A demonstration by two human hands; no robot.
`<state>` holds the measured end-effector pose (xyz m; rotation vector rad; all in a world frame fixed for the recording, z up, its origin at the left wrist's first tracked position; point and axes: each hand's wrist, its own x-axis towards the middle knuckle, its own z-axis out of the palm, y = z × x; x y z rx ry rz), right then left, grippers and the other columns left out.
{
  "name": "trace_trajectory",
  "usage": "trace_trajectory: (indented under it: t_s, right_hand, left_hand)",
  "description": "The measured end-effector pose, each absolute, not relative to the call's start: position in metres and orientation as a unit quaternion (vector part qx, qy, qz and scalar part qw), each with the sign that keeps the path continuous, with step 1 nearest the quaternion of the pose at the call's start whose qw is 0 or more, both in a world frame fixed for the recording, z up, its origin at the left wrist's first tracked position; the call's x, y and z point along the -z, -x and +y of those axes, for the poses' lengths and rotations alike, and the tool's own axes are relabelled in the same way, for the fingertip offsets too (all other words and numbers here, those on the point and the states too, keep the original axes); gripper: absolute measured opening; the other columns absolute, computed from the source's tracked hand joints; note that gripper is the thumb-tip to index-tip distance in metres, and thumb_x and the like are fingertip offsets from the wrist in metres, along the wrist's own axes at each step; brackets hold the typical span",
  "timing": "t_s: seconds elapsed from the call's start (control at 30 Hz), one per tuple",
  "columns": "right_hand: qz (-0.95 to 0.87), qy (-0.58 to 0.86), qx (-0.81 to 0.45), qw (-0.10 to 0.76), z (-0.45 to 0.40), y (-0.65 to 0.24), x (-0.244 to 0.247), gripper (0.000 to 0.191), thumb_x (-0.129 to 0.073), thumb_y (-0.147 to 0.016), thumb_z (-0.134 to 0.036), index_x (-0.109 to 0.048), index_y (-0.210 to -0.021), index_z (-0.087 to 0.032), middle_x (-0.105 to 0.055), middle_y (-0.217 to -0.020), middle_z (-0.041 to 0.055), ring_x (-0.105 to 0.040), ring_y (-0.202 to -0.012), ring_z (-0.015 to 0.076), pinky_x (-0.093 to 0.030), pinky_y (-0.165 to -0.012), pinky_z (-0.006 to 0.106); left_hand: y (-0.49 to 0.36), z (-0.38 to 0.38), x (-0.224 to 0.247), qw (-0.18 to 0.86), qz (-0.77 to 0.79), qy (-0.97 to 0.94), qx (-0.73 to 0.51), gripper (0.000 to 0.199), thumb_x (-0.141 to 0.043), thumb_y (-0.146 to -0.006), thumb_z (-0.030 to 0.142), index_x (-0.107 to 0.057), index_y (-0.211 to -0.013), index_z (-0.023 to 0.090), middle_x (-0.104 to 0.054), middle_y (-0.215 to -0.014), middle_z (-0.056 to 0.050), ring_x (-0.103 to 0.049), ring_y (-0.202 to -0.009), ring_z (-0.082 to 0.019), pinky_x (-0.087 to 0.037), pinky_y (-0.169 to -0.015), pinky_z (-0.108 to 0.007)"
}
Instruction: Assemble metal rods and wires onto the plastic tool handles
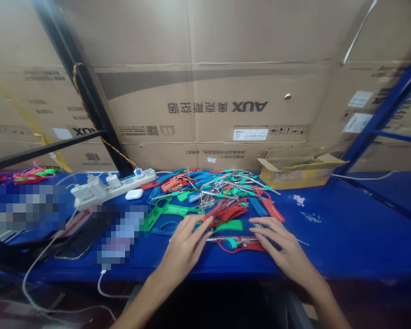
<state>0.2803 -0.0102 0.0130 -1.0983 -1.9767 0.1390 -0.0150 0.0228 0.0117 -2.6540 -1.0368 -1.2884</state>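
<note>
My left hand (187, 242) has its fingers curled at a red lighter casing half (216, 213), which it seems to grip by one end. Below the fingertips lies a red-framed long-nosed lighter (241, 244) with a teal trigger part and a metal tube, its inside exposed. My right hand (282, 244) is bent over the right end of that lighter, fingers close together near some thin silvery pieces; what they pinch is hard to make out. A green lighter casing half (229, 225) rests between the hands.
Behind the hands spreads a pile of lighter parts (222, 187). A cardboard box (299, 171) stands back right, near small pink parts (298, 199) and small pale pins (311, 217). Left are a power strip (123, 186), a white earbud case (134, 194), a phone (78, 235) and cables.
</note>
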Motion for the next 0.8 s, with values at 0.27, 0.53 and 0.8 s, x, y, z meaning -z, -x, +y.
trace_trajectory:
  t_s: [0.27,0.53,0.8]
  right_hand:
    - [-0.656,0.515,-0.253,0.49,-0.047,-0.234,-0.025,0.036,-0.059,-0.101,-0.044,-0.074,-0.125,-0.022,-0.081,-0.11,0.0077,-0.078,-0.1,0.0245,-0.062,-0.088,0.031]
    - [-0.65,0.506,-0.244,0.511,-0.036,-0.236,-0.019,0.037,-0.061,-0.1,-0.044,-0.072,-0.125,-0.02,-0.08,-0.111,0.0086,-0.077,-0.1,0.0236,-0.062,-0.09,0.03]
    - [-0.787,0.501,-0.014,0.359,-0.011,-0.287,-0.004,0.041,-0.047,-0.106,-0.037,-0.056,-0.145,-0.027,-0.068,-0.133,0.0103,-0.066,-0.122,0.0271,-0.057,-0.101,0.042]
  left_hand:
    - [-0.006,-0.011,-0.021,-0.025,-0.175,0.912,0.37,0.043,-0.054,-0.104,0.012,-0.05,-0.147,0.012,-0.06,-0.14,-0.017,-0.052,-0.135,-0.025,-0.047,-0.111,-0.042]
    - [-0.009,-0.016,-0.02,-0.01,-0.14,0.945,0.296,0.038,-0.049,-0.107,0.016,-0.05,-0.144,0.01,-0.056,-0.15,-0.014,-0.042,-0.147,-0.024,-0.037,-0.122,-0.043]
    - [0.011,0.008,-0.021,-0.081,-0.321,0.851,0.407,0.035,-0.055,-0.106,0.024,-0.053,-0.142,0.025,-0.065,-0.134,-0.01,-0.061,-0.125,-0.025,-0.052,-0.103,-0.044]
